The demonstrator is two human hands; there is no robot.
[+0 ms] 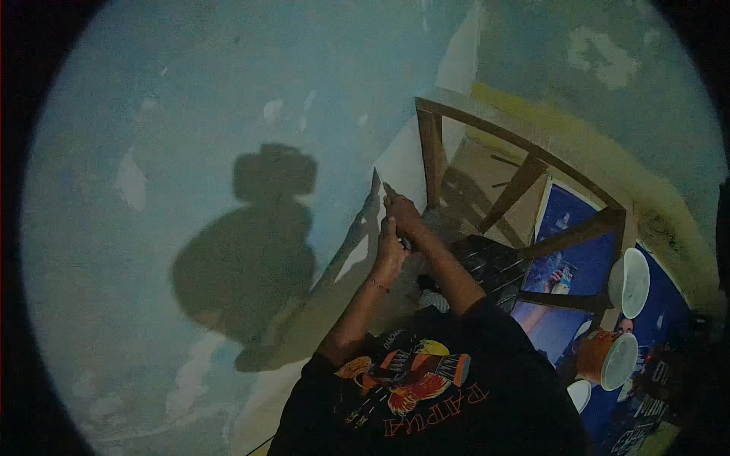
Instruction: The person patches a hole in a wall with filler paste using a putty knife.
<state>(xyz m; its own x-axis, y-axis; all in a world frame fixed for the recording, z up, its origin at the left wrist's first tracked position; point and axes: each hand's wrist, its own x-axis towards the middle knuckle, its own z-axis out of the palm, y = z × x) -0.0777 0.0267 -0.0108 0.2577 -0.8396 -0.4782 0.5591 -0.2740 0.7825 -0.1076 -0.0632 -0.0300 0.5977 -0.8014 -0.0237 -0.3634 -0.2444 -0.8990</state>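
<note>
Both my hands are raised close together at the pale blue-green wall [213, 83], near its corner. My right hand [403, 215] is the farther one, its fingers closed round a slim hand tool [388, 188] whose narrow end points at the wall. Just below it, my left hand [391, 249] is closed too, its thumb pointing up along the right hand. A small grey end shows beside the left palm. My fingers hide most of the tool, so its exact kind cannot be made out. A pointed shadow falls on the wall beside it.
A brown wooden frame [525, 140] with slanting legs stands close on my right. Beyond it lie a blue printed sheet [585, 254], a white tub [636, 283] and an orange-brown bucket [601, 357]. White patches [601, 57] mark the walls.
</note>
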